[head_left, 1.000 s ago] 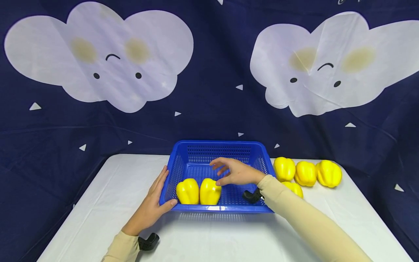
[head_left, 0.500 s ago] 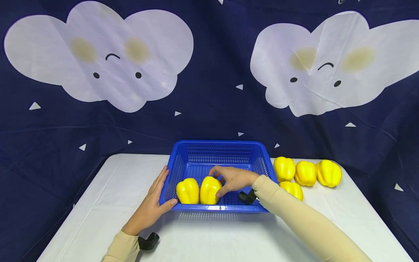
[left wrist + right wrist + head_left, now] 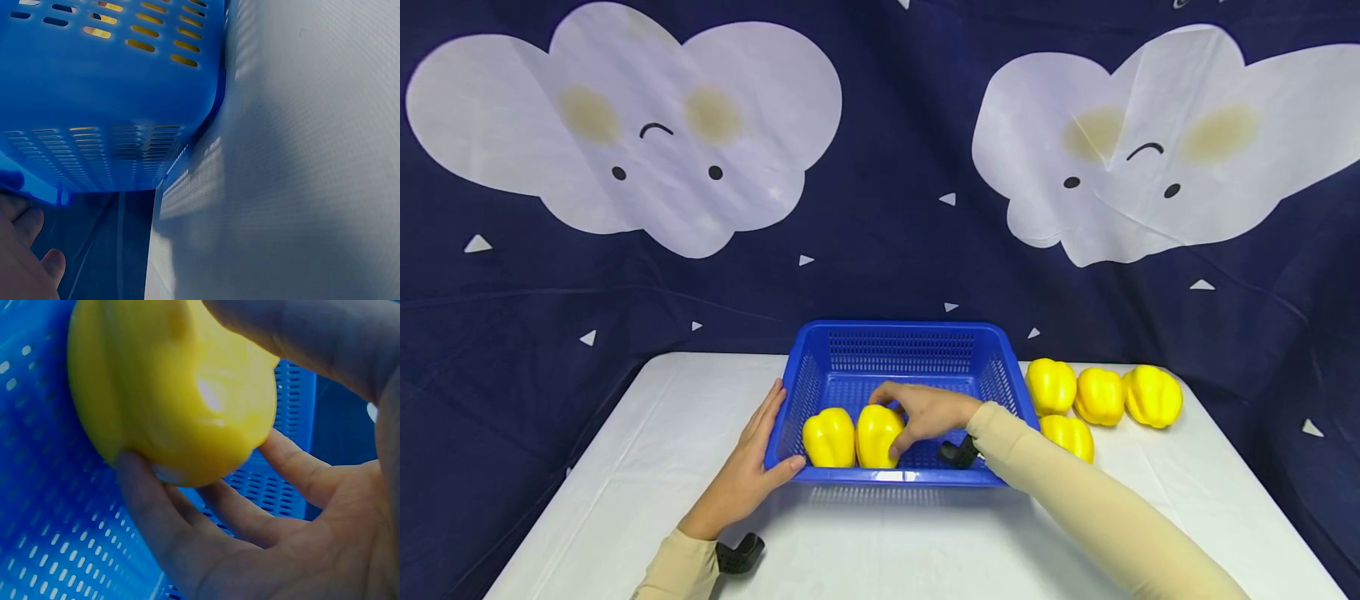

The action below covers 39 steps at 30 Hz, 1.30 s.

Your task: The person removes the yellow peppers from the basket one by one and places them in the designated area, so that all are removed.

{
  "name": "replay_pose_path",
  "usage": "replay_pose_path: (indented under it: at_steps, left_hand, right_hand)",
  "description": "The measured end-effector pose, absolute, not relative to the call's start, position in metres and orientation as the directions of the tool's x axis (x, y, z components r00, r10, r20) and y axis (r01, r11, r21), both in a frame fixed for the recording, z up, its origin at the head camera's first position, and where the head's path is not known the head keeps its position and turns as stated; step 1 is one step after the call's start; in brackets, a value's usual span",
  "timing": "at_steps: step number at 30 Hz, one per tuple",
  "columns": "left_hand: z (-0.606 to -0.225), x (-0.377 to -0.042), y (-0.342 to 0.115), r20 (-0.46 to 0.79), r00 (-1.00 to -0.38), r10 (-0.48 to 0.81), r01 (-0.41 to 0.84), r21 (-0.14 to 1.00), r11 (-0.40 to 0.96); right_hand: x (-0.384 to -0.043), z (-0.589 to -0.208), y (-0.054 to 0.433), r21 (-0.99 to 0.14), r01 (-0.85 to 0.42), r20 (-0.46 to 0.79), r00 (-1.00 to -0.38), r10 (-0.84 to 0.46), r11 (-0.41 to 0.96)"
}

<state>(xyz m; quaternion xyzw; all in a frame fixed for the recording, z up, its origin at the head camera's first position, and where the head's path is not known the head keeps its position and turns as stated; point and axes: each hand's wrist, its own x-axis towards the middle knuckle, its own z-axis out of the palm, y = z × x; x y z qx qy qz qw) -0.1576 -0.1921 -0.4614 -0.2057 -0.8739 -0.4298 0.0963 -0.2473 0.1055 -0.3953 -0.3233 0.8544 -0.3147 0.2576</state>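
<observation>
A blue plastic basket (image 3: 910,477) stands on the table with two yellow bell peppers inside, near its front left. My right hand (image 3: 928,411) reaches into it and grips the right-hand bell pepper (image 3: 877,435), thumb on the near side and fingers round the far side. In the right wrist view the fingers (image 3: 147,506) curl against this pepper (image 3: 169,394). The other bell pepper (image 3: 829,437) sits just left of it. My left hand (image 3: 741,479) rests against the basket's left side, fingers straight along the rim and thumb at the front corner.
Several more yellow bell peppers (image 3: 1101,397) lie on the white-covered table (image 3: 895,542), right of the basket. One of them (image 3: 1067,437) is partly hidden by the right sleeve (image 3: 1075,483). A dark blue curtain (image 3: 902,167) with cloud prints hangs behind.
My right hand has moved slightly left and down onto the right-hand bell pepper and closed its fingers round it. The left hand and the basket keep their places.
</observation>
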Motion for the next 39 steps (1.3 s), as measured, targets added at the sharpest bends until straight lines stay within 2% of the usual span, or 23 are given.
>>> replay_pose_path:
  at_steps: [7, 14, 22, 32, 39]
  left_hand:
    - [-0.461, -0.157, -0.192, 0.344, -0.898, 0.275, 0.440, 0.710, 0.550]
    - [-0.461, -0.156, -0.191, 0.336, -0.901, 0.275, 0.433, 0.719, 0.543]
    - [-0.461, -0.157, -0.191, 0.341, -0.899, 0.274, 0.438, 0.710, 0.552]
    - [-0.460, -0.156, -0.191, 0.333, -0.903, 0.270, 0.429, 0.713, 0.554]
    - [-0.460, -0.156, -0.190, 0.330, -0.904, 0.273, 0.428, 0.715, 0.553]
  right_hand:
    - [-0.250, -0.398, 0.100, -0.638, -0.464, -0.217, -0.657, -0.722, 0.614]
    - [-0.250, -0.401, 0.098, -0.587, -0.478, -0.243, -0.665, -0.706, 0.653]
    - [-0.251, -0.402, 0.096, -0.576, -0.481, -0.269, -0.651, -0.710, 0.660]
    - [-0.252, -0.404, 0.095, -0.556, -0.520, -0.313, -0.592, -0.743, 0.648]
    - [-0.253, -0.406, 0.095, -0.555, -0.523, -0.305, -0.596, -0.743, 0.647]
